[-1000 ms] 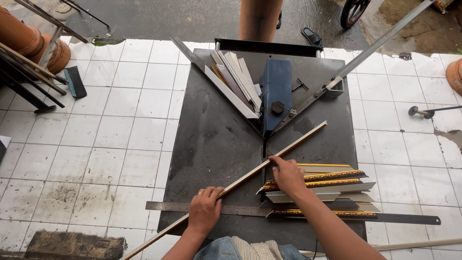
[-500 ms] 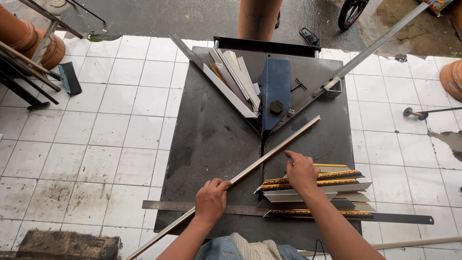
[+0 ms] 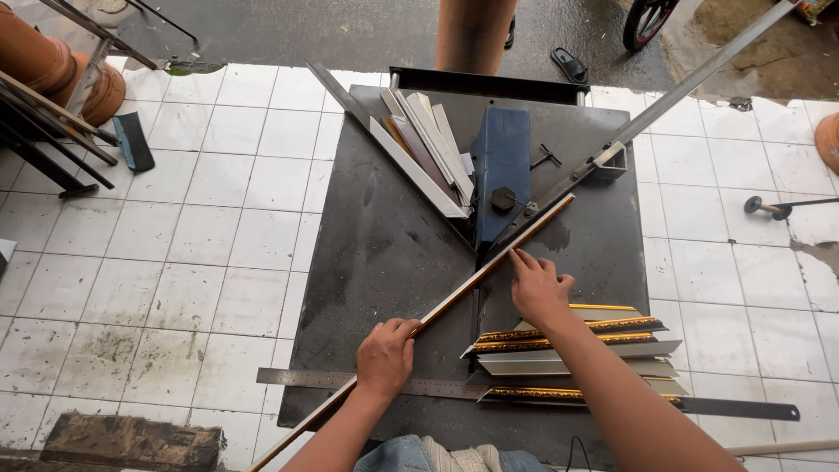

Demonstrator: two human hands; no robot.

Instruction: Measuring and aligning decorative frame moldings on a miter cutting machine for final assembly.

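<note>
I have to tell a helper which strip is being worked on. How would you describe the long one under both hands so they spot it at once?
Find the dark metal worktable on the white tiled floor. A long thin moulding strip crosses it diagonally toward the blue cutter, with the left hand and right hand on it. Unlike the short gold-edged cut pieces stacked beside it, it is one narrow, uncut length.

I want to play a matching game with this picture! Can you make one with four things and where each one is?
Things:
1. long moulding strip
2. steel ruler
3. gold-trimmed frame pieces
4. blue machine block

Places:
A. stacked by the right hand
B. at the far middle of the dark table
C. slanting under both hands, held by the left hand
D. flat along the table's near edge

Pairs: 1-C, 2-D, 3-A, 4-B
</note>
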